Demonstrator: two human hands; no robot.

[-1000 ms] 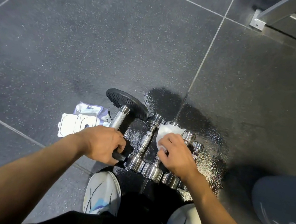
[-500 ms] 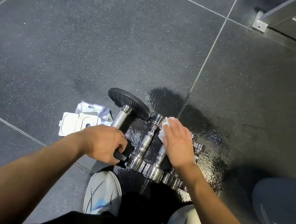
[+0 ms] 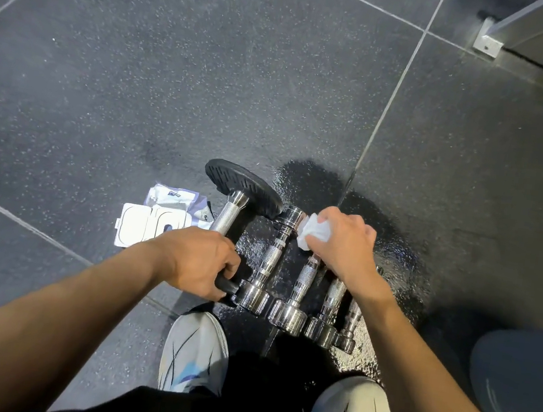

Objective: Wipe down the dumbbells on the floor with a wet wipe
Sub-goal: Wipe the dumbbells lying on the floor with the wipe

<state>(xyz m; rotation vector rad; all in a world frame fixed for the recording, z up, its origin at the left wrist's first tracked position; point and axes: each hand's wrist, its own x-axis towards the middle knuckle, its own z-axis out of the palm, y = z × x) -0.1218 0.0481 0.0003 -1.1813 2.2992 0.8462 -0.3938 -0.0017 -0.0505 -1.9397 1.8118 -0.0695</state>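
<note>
Around you: metal frame [image 3: 527, 32] upper right, your shoes [image 3: 195, 351] at the bottom.
Wipes pack [image 3: 154, 221]: left of centre, partly behind your left wrist; inside can't be seen.
Left hand [image 3: 199, 262]: wrapped round the big dumbbell [image 3: 227, 215].
Right hand [image 3: 344, 246]: squeezing the wet wipe [image 3: 314, 234] on a shiny dumbbell [image 3: 305, 276], lower middle.

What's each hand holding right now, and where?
Left hand grips the plate dumbbell at its handle's near end; right hand holds the bunched wipe.
</note>
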